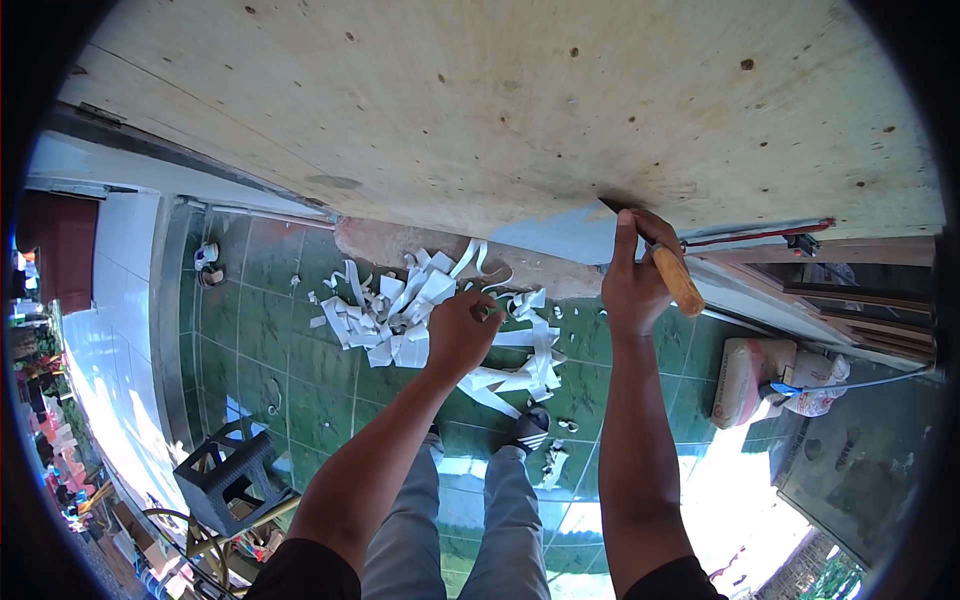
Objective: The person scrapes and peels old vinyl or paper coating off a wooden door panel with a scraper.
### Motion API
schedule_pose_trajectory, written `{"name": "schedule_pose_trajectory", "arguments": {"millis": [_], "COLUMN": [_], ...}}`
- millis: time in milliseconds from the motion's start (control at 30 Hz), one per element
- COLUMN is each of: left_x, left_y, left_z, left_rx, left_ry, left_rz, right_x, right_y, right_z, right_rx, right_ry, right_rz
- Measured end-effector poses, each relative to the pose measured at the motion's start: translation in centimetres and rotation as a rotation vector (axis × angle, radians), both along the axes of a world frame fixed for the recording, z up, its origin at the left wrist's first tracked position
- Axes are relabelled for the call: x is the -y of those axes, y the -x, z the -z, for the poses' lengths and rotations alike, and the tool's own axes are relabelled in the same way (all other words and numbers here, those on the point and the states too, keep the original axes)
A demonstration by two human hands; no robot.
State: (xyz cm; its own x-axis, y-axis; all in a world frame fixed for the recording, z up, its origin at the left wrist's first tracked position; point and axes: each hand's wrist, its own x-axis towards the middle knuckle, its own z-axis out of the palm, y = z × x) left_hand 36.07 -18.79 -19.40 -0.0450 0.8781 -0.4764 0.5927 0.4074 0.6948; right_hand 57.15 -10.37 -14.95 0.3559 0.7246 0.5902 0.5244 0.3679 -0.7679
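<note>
My right hand (pixel 632 280) is closed round a scraper with a wooden handle (pixel 678 282). Its dark blade (pixel 608 205) touches the pale, spotted board wall (pixel 560 120), just above a light blue patch (pixel 565 232) at the lower edge. My left hand (pixel 462 328) hangs in front of me with thumb and fingers curled together. Whatever it may pinch is too small to make out. Below it, a heap of white peeled strips (pixel 405 305) lies on the green tiled floor (pixel 315 340), with further strips (pixel 540 370) near my sandalled foot (pixel 533 428).
A dark plastic stool (pixel 225 480) stands at lower left. Filled sacks (pixel 752 380) lean at right, beside a blue-headed tool with a long handle (pixel 785 388). A red cable (pixel 765 234) runs along the wall above a louvred window (pixel 850 295). Shoes (pixel 208 262) lie at far left.
</note>
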Motion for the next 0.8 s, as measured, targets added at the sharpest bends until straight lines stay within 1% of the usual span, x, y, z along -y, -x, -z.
{"name": "schedule_pose_trajectory", "arguments": {"millis": [67, 167, 200, 300, 400, 500, 567, 667, 767, 800], "left_x": [0.2, 0.8, 0.6, 0.6, 1.2, 1.1, 1.2, 0.9, -0.2, -0.2], "left_y": [-0.3, -0.4, -0.4, 0.2, 0.7, 0.8, 0.6, 0.4, -0.2, -0.4], "left_z": [0.2, 2.2, 2.3, 2.3, 3.3, 2.9, 2.6, 2.4, 1.7, 1.4], "left_rx": [0.034, 0.065, 0.071, 0.07, 0.071, 0.025, 0.005, -0.053, -0.087, -0.092], "left_ry": [-0.114, -0.244, -0.286, -0.2, -0.282, -0.247, -0.27, -0.288, -0.323, -0.329], "left_rz": [-0.029, -0.058, -0.064, -0.036, -0.049, -0.025, -0.029, -0.004, 0.003, 0.004], "right_x": [0.3, 0.0, 0.0, -0.1, 0.0, 0.0, 0.0, 0.3, 0.1, 0.4], "right_y": [0.2, 0.3, 0.4, 0.3, 0.2, 0.1, 0.2, 0.0, -0.1, -0.1], "right_z": [-0.9, 0.1, 0.0, -0.3, 0.4, -0.3, 0.5, -0.6, 0.5, 0.4], "right_rx": [0.052, -0.065, -0.046, -0.019, -0.049, -0.045, -0.062, 0.0, -0.006, -0.007], "right_ry": [-0.023, 0.028, 0.003, -0.032, 0.016, -0.001, -0.005, 0.033, -0.014, 0.008], "right_rz": [0.0, 0.018, 0.006, -0.002, 0.009, -0.009, -0.005, -0.023, -0.033, -0.031]}}
